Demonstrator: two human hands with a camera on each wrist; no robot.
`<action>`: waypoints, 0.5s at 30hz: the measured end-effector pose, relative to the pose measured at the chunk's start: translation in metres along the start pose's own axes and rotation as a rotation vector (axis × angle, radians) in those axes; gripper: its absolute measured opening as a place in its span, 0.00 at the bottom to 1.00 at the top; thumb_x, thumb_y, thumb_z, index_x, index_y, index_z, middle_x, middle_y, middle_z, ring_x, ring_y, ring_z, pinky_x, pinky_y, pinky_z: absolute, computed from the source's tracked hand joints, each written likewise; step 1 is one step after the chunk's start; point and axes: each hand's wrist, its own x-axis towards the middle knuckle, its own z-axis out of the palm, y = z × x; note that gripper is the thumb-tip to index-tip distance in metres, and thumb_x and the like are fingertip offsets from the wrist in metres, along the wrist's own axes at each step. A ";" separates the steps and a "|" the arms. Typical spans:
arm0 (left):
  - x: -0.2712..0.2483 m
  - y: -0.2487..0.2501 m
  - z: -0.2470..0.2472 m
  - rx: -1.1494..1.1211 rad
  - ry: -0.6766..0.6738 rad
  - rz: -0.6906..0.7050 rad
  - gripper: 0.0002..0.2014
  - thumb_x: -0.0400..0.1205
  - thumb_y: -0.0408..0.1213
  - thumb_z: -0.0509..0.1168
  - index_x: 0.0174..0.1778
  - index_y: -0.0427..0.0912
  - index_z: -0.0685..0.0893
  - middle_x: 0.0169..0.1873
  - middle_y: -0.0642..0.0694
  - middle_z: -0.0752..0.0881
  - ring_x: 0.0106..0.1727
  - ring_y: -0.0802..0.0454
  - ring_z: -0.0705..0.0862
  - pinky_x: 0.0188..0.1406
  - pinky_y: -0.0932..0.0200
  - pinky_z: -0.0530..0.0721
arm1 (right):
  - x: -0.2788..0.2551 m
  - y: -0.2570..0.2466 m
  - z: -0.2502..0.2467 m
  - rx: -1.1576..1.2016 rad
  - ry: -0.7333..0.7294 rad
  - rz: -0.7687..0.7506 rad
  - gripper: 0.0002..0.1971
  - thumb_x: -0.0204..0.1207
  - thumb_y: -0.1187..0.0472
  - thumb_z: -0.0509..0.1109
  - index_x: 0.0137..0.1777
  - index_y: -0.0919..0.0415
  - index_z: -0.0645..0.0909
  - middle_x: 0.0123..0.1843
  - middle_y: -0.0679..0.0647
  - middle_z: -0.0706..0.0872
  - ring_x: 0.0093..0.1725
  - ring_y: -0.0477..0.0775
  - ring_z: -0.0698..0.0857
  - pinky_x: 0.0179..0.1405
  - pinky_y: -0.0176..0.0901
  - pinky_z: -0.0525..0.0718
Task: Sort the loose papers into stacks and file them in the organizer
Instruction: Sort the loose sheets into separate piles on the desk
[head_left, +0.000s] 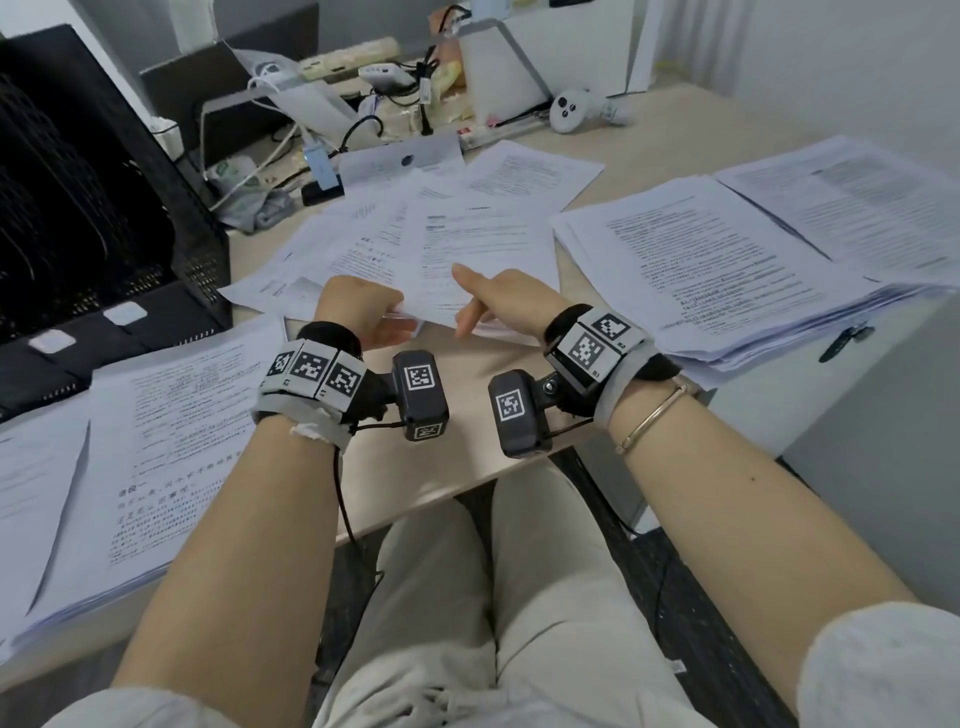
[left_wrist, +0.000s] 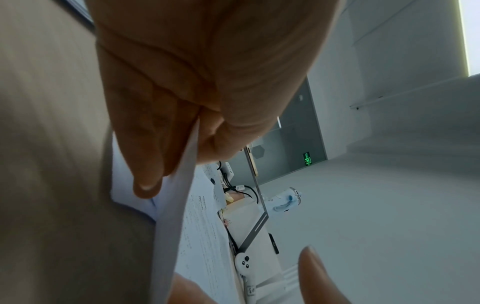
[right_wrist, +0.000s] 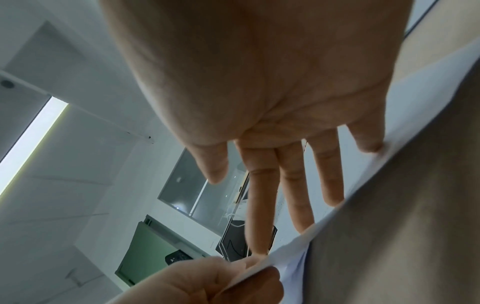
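The left hand (head_left: 363, 306) is pinching 1 sheet (head_left: 467, 254), its long axis running away across the worktop (head_left: 431, 467); the right hand's (head_left: 511, 296) grip is lying slack, fingers straight.

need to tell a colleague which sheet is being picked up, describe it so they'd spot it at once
Start at the black mesh organizer on the desk's left and go right to the fan of loose papers in the middle. The sheet is at the fan's near edge. Alone among them, its near edge is lifted and pinched by the left hand, with the right hand open beside it.
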 end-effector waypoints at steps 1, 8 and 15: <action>0.001 -0.001 0.003 0.034 0.007 0.000 0.06 0.80 0.22 0.62 0.51 0.27 0.81 0.44 0.36 0.83 0.42 0.38 0.88 0.29 0.56 0.89 | -0.001 0.002 -0.001 0.007 0.003 0.007 0.33 0.83 0.38 0.49 0.30 0.54 0.87 0.64 0.58 0.84 0.60 0.54 0.81 0.71 0.48 0.69; -0.001 -0.001 0.016 0.182 0.043 0.074 0.14 0.80 0.21 0.57 0.52 0.33 0.87 0.56 0.41 0.82 0.50 0.42 0.83 0.24 0.61 0.87 | -0.002 0.013 -0.006 0.117 0.069 -0.040 0.21 0.84 0.48 0.58 0.53 0.63 0.88 0.62 0.54 0.85 0.54 0.48 0.82 0.55 0.38 0.69; 0.000 0.004 -0.001 0.028 0.272 0.355 0.24 0.75 0.19 0.49 0.51 0.40 0.87 0.54 0.42 0.81 0.44 0.51 0.80 0.33 0.64 0.86 | 0.004 0.016 -0.006 0.281 0.341 -0.057 0.15 0.82 0.55 0.62 0.57 0.65 0.85 0.61 0.54 0.85 0.63 0.51 0.81 0.52 0.34 0.71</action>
